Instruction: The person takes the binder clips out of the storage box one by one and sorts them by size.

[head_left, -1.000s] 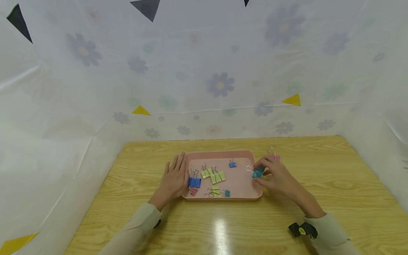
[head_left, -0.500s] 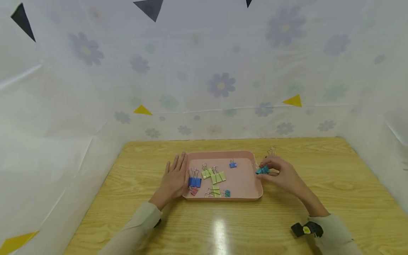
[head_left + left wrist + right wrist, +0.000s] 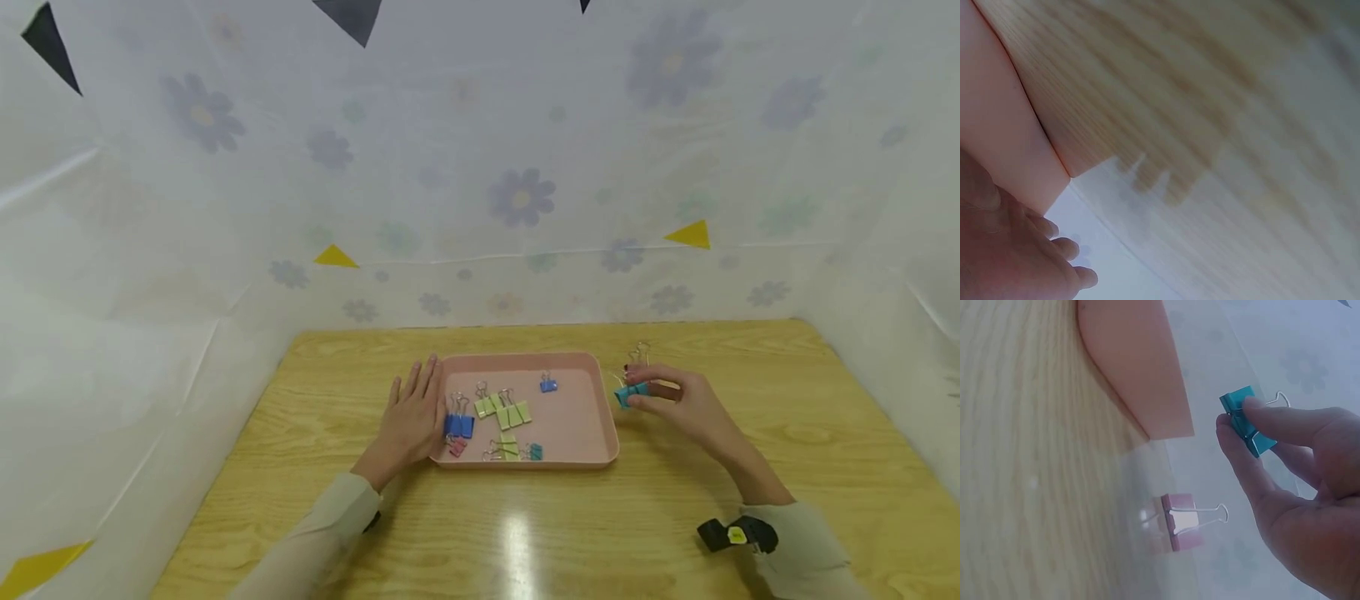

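Note:
Between thumb and fingers my right hand (image 3: 681, 403) pinches a teal binder clip (image 3: 630, 393), just outside the right rim of the pink tray (image 3: 609, 446). The right wrist view shows this teal clip (image 3: 1249, 422) held above the table, its wire handles sticking out. A pink binder clip (image 3: 1180, 522) stands on the table near that hand; the head view has it partly hidden behind the fingers. My left hand (image 3: 408, 425) lies with straight fingers along the tray's left side. Inside the tray are blue clips (image 3: 459, 426), yellow-green clips (image 3: 514, 415), a small pink one (image 3: 457, 447) and a small teal one (image 3: 536, 452).
A small blue clip (image 3: 548, 386) lies toward the tray's back. The wooden table (image 3: 375, 533) extends around the tray. White flower-patterned sheeting (image 3: 480, 275) walls off the back and both sides.
My right hand has carried the teal binder clip to the right, from over the tray's right edge to outside it, turning it on the way. The left hand has stayed at the tray.

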The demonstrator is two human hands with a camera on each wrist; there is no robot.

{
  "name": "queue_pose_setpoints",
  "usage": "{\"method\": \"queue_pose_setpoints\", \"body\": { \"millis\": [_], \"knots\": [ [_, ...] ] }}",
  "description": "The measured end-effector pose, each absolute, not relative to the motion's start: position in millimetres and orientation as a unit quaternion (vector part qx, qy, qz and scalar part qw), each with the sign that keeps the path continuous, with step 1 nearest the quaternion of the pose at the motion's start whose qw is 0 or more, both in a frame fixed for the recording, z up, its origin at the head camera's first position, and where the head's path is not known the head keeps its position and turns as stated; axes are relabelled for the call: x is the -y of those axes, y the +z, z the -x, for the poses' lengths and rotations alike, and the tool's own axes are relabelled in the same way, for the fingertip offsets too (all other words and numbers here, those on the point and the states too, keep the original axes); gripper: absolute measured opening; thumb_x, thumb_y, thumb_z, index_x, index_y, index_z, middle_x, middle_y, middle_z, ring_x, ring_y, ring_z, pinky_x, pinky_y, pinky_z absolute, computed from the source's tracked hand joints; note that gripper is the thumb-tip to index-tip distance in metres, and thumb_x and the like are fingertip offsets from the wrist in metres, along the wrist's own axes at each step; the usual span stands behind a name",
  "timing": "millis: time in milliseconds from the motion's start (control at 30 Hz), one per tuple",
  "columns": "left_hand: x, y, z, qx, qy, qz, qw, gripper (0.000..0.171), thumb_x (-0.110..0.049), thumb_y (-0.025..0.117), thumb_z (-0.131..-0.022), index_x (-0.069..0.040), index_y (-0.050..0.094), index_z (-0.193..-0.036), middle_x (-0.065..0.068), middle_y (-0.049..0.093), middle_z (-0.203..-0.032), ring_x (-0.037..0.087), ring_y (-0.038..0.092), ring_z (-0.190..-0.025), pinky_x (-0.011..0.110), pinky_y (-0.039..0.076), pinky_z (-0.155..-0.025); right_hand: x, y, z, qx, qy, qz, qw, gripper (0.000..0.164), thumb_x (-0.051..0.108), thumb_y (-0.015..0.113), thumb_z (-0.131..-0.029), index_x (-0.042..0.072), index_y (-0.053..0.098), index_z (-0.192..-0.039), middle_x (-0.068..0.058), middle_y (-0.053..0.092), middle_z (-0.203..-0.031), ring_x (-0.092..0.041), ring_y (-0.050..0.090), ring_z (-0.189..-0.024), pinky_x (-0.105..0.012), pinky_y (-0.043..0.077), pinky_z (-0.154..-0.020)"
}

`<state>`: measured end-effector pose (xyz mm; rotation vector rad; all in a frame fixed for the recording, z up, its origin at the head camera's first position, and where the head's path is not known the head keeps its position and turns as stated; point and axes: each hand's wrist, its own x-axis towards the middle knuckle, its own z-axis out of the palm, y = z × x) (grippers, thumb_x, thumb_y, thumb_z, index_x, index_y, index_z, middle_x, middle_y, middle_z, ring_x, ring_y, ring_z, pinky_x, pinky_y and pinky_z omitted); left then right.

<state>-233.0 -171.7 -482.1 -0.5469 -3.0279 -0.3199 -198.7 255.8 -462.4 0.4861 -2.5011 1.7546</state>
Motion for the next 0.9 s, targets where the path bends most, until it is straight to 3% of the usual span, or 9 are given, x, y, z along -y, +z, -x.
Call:
{"method": "queue_pose_setpoints", "body": {
  "millis": [233, 400, 633, 767, 900],
  "knots": [
    [171.8, -481.5, 233.8, 0.98, -0.09, 0.175, 0.025, 0.06, -0.027, 0.028, -0.111, -0.001, 0.017, -0.164, 0.014, 0.013, -0.171, 0.038, 0.014, -0.156, 0.062, 0.012, -0.122, -266.3, -460.1, 191.1, 0.849, 0.517, -0.109, 0.037, 0.026, 0.019, 0.073, -0.097, 0.003, 0.073, -0.118, -0.016, 0.07, -0.121, 0.002, 0.064, -0.107, -0.02, 0.054, -0.083],
    [171.0, -479.6, 232.1, 0.981, -0.088, 0.173, 0.022, 0.06, -0.027, 0.03, -0.111, -0.001, 0.017, -0.164, 0.013, 0.015, -0.171, 0.037, 0.015, -0.156, 0.061, 0.013, -0.122, -272.4, -460.7, 190.3, 0.874, 0.472, -0.099, 0.062, 0.025, 0.022, 0.075, -0.096, 0.006, 0.075, -0.116, -0.012, 0.073, -0.114, 0.006, 0.06, -0.103, -0.02, 0.053, -0.081],
    [173.0, -485.9, 234.5, 0.98, -0.092, 0.176, 0.027, 0.061, -0.028, 0.029, -0.11, -0.001, 0.016, -0.164, 0.013, 0.014, -0.171, 0.037, 0.014, -0.156, 0.062, 0.013, -0.121, -282.6, -467.1, 191.3, 0.87, 0.485, -0.079, 0.032, 0.03, 0.022, 0.075, -0.096, 0.001, 0.073, -0.117, -0.018, 0.072, -0.114, -0.003, 0.07, -0.093, -0.026, 0.057, -0.078],
    [172.9, -485.2, 234.5, 0.981, -0.082, 0.174, 0.025, 0.061, -0.028, 0.03, -0.111, -0.002, 0.015, -0.164, 0.012, 0.012, -0.171, 0.036, 0.013, -0.156, 0.061, 0.013, -0.122, -287.8, -470.5, 191.6, 0.857, 0.511, -0.065, 0.006, 0.034, 0.02, 0.074, -0.097, -0.004, 0.07, -0.12, -0.027, 0.067, -0.123, -0.004, 0.071, -0.094, -0.029, 0.059, -0.079],
    [171.9, -483.5, 234.0, 0.982, -0.076, 0.173, 0.021, 0.061, -0.028, 0.031, -0.112, -0.001, 0.015, -0.164, 0.013, 0.012, -0.171, 0.037, 0.013, -0.156, 0.061, 0.013, -0.122, -290.9, -476.4, 194.0, 0.864, 0.5, -0.058, -0.001, 0.033, 0.021, 0.075, -0.096, -0.003, 0.071, -0.119, -0.026, 0.067, -0.123, -0.005, 0.07, -0.098, -0.026, 0.058, -0.076]
  ]
}}
